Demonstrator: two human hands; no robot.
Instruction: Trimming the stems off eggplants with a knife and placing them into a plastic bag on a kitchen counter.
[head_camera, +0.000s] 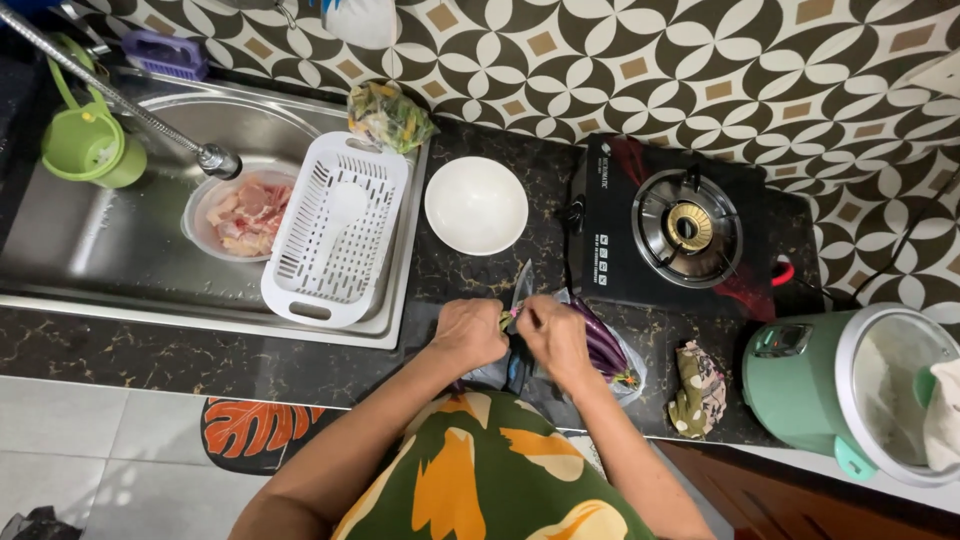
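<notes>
Seen from above, a person stands at a dark stone bench (300, 370). Both hands meet at its near edge, just in front of the body. The left hand (468, 333) is clenched over the stem end of a purple eggplant (598, 345). The right hand (555, 338) is closed around a knife (520, 290), whose dark blade points away toward the far wall. More long purple eggplants lie in a clear plastic bag (625, 365) just right of the hands, touching the right wrist.

Judging by the scene, the work is early. No cut pieces show anywhere. A white bowl (476, 205) just beyond the hands is empty, and so is a white slotted basket (335, 228) resting across the right side of the steel sink (120, 270). The eggplants in the bag look whole.

In the sink, left of the basket, a bowl of raw meat (243, 215) sits under the tap (215, 158). A green jug (90, 145) stands at the far left. A single gas burner (688, 228) lies to the right, unlit, with no pot on it. A green cooker (850, 385) stands at the near right, a patterned cloth (698, 388) beside it.
</notes>
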